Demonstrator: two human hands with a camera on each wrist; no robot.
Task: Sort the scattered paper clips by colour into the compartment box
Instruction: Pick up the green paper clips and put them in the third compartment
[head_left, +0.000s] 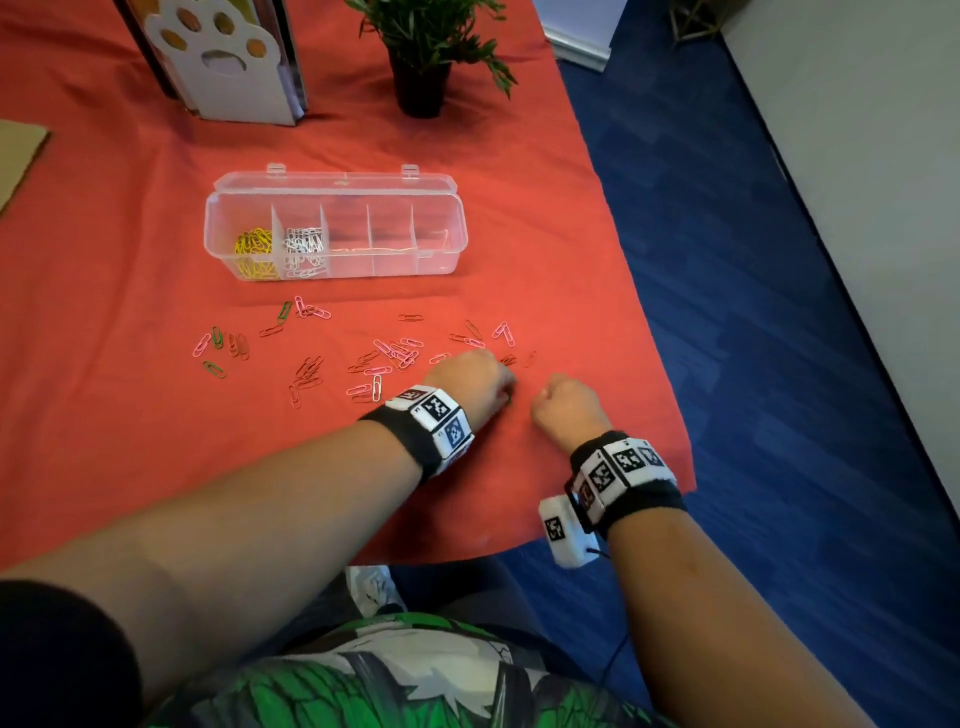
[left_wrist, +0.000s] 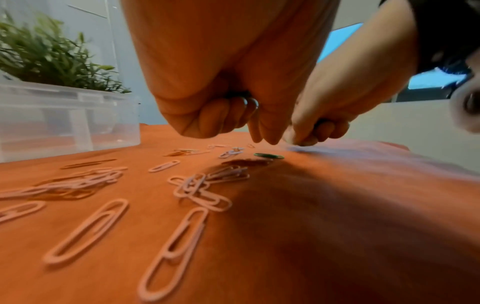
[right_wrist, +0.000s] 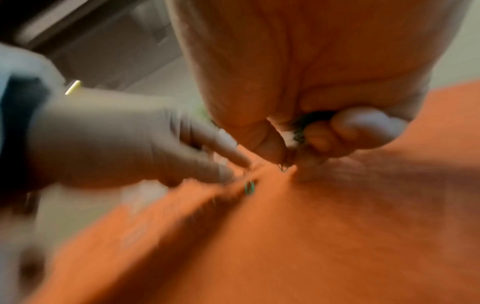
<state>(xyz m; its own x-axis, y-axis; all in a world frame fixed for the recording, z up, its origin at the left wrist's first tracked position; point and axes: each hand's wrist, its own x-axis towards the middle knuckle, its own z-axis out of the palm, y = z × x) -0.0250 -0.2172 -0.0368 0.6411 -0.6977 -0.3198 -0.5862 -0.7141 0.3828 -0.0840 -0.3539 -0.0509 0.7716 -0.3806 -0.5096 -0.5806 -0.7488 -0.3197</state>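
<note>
Clips (right_wrist: 298, 131) of green sit bunched in the right hand's (head_left: 563, 402) curled grip; left hand (head_left: 470, 382) curled above a green clip (left_wrist: 269, 156).

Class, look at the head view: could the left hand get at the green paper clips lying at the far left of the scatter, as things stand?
Probably yes. The green paper clips lie uncovered on the red cloth, nothing standing between them and the left hand, though it would have to travel across the scatter.

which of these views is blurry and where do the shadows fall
Head view: mostly sharp, evenly lit. Left wrist view: near pink clips sharp, compartment box soft, left hand throws a dark shadow over the cloth. Right wrist view: heavy motion blur throughout; a green clip is barely readable.
</note>
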